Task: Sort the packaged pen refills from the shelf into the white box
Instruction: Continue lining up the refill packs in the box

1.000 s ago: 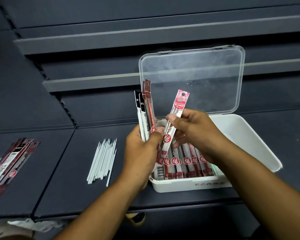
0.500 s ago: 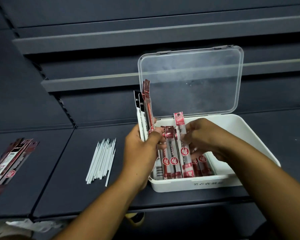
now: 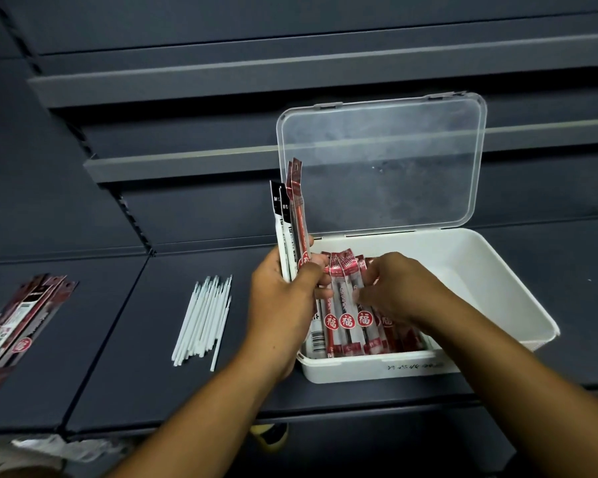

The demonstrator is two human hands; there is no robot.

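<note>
1. Packets stand upright in my left hand (image 3: pixel 283 305): a bundle of packaged refills (image 3: pixel 292 215), gripped near its lower end between my thumb and curled fingers, just over the near-left corner of the white box (image 3: pixel 497 270). Two black-and-white packets are on the left of the bundle. The red ones on the right poke up higher.
2. My right hand (image 3: pixel 397 291) is down inside the box, fingers bent over the far ends of the red packets (image 3: pixel 346 319) lying there. My fingertips are on them, but I cannot tell whether I am pinching one or only pressing on it.
3. Those red packets lie side by side in the left part of the box, running near to far, each with a round red seal. A white packet (image 3: pixel 317 336) with a barcode lies at their left edge, against the box wall. In the right part the bare white floor shows.
4. The clear lid (image 3: pixel 380 160) stands open, hinged along the box's far edge.
5. The box sits on a dark shelf (image 3: pixel 101 374). Left of it, beside my left wrist, loose white refills (image 3: pixel 204 319) lie in a bunch. Farther left, at the edge of view, a stack of packets (image 3: pixel 21 319) lies on the same shelf, well apart from the box.
</note>
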